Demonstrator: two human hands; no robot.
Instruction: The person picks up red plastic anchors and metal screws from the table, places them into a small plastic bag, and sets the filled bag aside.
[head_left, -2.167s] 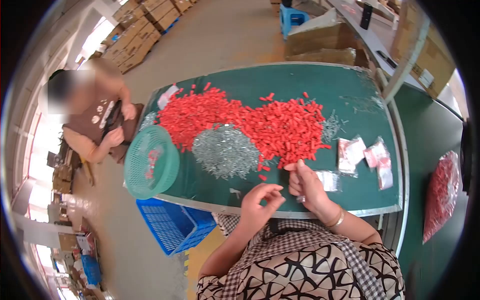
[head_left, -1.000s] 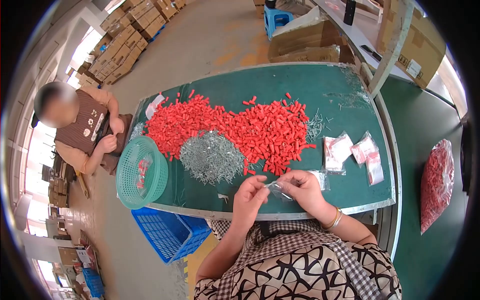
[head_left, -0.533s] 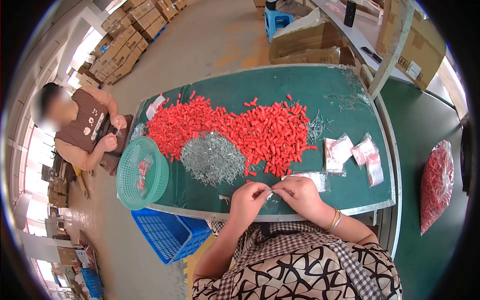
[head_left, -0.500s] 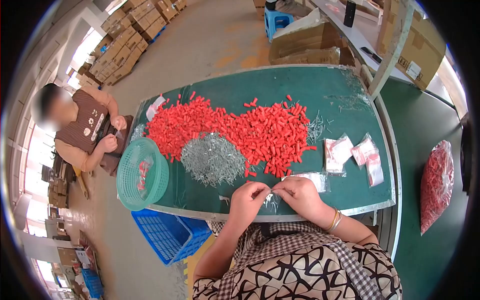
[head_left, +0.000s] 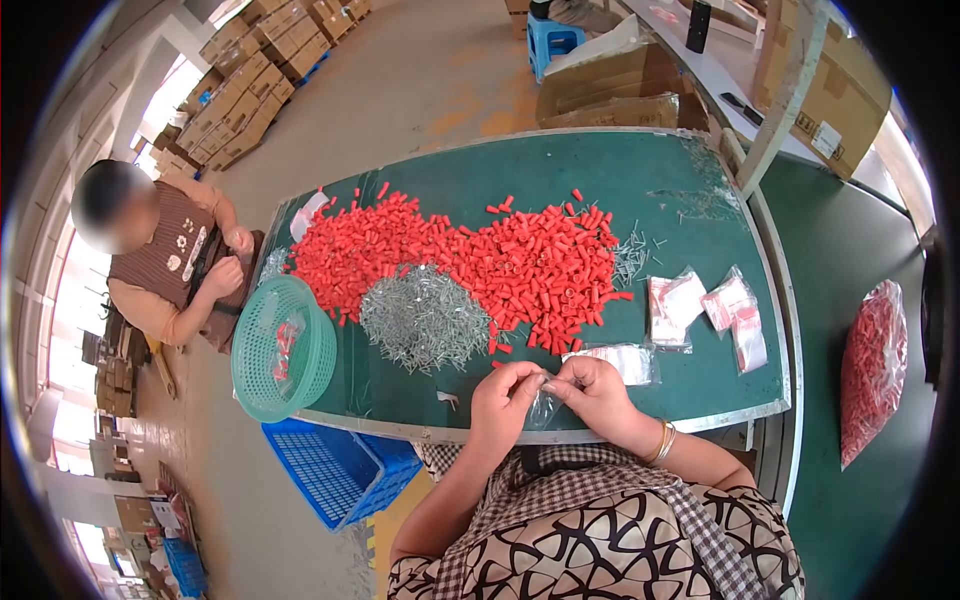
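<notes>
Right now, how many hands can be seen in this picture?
4: the wearer's left hand and right hand, pinching a clear bag at the green table's near edge; far left, a co-worker's upper hand and lower hand. Others may be hidden.

A green-topped table with a pale metal edge carries a long spread of red plugs across its middle — a heap of silvery screws touches its near side, and loose screws lie at its right end. Further right are flat clear packets; a green basket sits at the left corner — a white scrap lies near the front edge
</notes>
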